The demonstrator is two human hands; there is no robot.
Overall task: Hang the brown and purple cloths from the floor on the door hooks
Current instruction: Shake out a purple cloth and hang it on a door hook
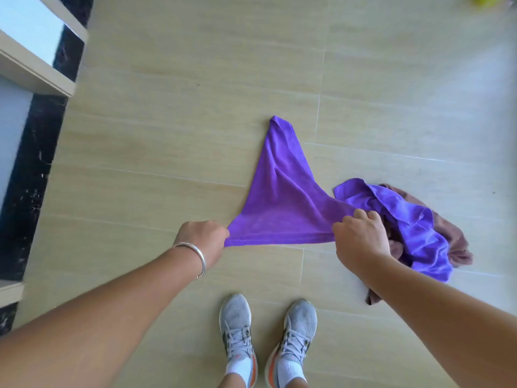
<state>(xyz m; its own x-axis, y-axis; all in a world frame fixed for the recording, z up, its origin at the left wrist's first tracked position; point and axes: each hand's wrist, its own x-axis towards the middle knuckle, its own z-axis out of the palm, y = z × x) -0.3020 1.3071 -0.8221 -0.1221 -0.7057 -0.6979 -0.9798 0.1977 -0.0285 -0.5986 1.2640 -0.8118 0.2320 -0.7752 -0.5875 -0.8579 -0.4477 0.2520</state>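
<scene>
A purple cloth (279, 197) is stretched between my hands above the tiled floor, its far corner pointing away from me. My left hand (202, 238) pinches its left corner, and my right hand (361, 236) grips its right corner. Just right of my right hand a second purple cloth (411, 222) lies crumpled on the floor. It rests on top of a brown cloth (456, 242), which shows around its edges. No door hooks are in view.
My two grey sneakers (268, 331) stand on the beige tile floor (167, 135) directly below the held cloth. A black threshold strip (30, 163) and pale door frame (36, 71) run along the left edge. Something yellow (486, 0) sits at the top right corner.
</scene>
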